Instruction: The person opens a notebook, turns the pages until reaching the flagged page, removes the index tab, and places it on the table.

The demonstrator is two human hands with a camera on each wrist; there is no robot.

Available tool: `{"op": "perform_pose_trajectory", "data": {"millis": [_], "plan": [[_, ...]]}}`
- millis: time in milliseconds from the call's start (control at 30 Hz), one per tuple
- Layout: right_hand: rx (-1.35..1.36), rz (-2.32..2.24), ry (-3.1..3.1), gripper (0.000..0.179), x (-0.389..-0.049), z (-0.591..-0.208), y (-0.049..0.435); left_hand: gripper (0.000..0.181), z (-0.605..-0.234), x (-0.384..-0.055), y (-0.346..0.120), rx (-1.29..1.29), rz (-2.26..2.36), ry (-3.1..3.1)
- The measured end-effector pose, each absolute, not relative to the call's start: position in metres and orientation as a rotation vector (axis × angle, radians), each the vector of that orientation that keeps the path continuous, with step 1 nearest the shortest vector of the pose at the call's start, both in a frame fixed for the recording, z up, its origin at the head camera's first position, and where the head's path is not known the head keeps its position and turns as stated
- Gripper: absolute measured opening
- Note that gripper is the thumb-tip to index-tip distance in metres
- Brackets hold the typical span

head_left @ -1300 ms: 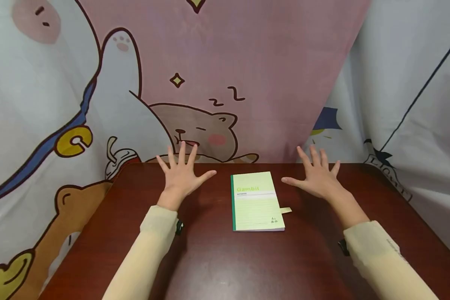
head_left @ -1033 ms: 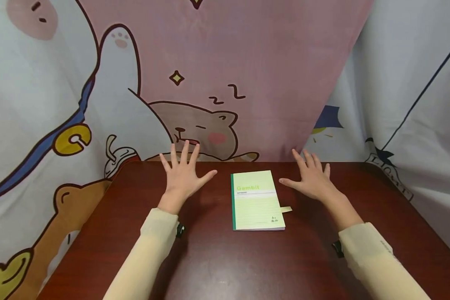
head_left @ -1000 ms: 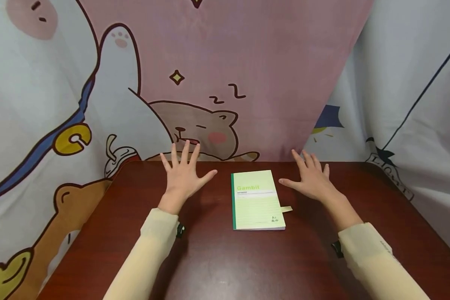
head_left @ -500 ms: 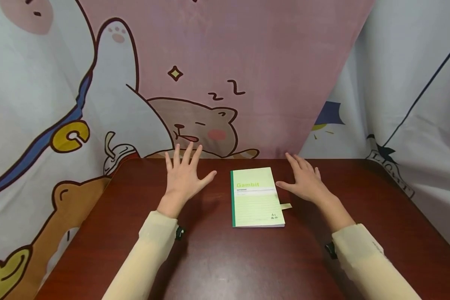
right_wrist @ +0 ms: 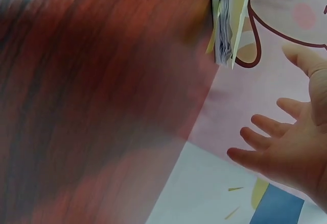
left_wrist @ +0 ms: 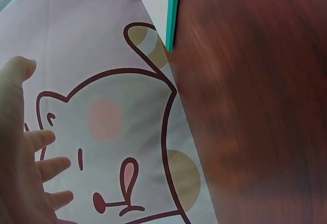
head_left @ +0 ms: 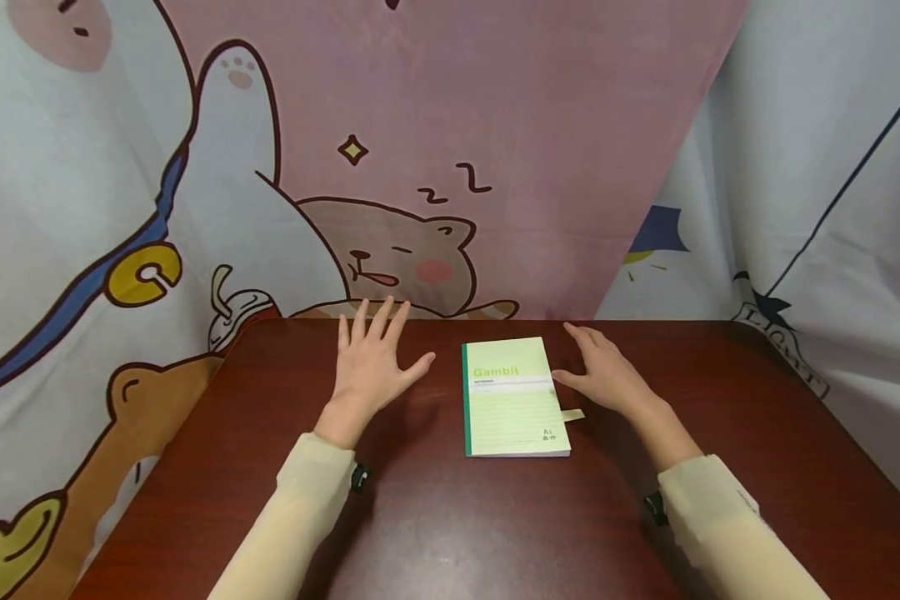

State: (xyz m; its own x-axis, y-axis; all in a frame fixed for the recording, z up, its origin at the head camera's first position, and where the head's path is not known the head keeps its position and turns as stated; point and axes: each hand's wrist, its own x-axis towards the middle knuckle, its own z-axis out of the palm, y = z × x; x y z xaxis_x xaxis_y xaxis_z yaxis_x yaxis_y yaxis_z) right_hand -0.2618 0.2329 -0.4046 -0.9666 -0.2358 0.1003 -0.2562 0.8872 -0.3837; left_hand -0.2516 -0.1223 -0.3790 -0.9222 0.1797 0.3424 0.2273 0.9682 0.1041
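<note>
A pale green notebook [head_left: 513, 408] with a dark green spine and "Gambit" on its cover lies closed on the table. From its right edge a small pale tab [head_left: 573, 414] sticks out. My left hand [head_left: 371, 367], fingers straight and spread, hovers to the left of the notebook and holds nothing. To the right, my right hand [head_left: 611, 372] is also empty; its thumb tip is close to the notebook's right edge, and I cannot tell if they touch in the head view. In the right wrist view the page edges [right_wrist: 223, 25] are apart from that hand [right_wrist: 291, 137].
The dark red-brown table [head_left: 450, 533] reaches back to a cloth backdrop [head_left: 570, 150] printed with cartoon animals. The same cloth hangs along both sides. A dark wrist strap [head_left: 359, 477] shows under the left cuff, and another strap [head_left: 656, 507] under the right.
My right hand has moved left and slightly down, nearer the notebook, its fingers drawing closer together. My left hand has shifted slightly right and down. The notebook stays put.
</note>
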Motion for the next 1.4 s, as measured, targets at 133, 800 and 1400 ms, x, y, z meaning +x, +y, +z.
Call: {"op": "perform_pose_trajectory", "data": {"millis": [133, 800, 1400], "plan": [[0.384, 0.627, -3.016, 0.082, -0.261, -0.407, 0.232, 0.084, -0.381, -0.250, -0.123, -0.306, -0.202, -2.784], [0.391, 0.686, -3.063, 0.072, -0.257, -0.413, 0.231, 0.083, -0.393, -0.240, -0.113, -0.373, -0.266, -2.882], [0.430, 0.728, -3.074, 0.066, -0.264, -0.419, 0.227, 0.081, -0.411, -0.232, -0.108, -0.392, -0.445, -2.919]]}}
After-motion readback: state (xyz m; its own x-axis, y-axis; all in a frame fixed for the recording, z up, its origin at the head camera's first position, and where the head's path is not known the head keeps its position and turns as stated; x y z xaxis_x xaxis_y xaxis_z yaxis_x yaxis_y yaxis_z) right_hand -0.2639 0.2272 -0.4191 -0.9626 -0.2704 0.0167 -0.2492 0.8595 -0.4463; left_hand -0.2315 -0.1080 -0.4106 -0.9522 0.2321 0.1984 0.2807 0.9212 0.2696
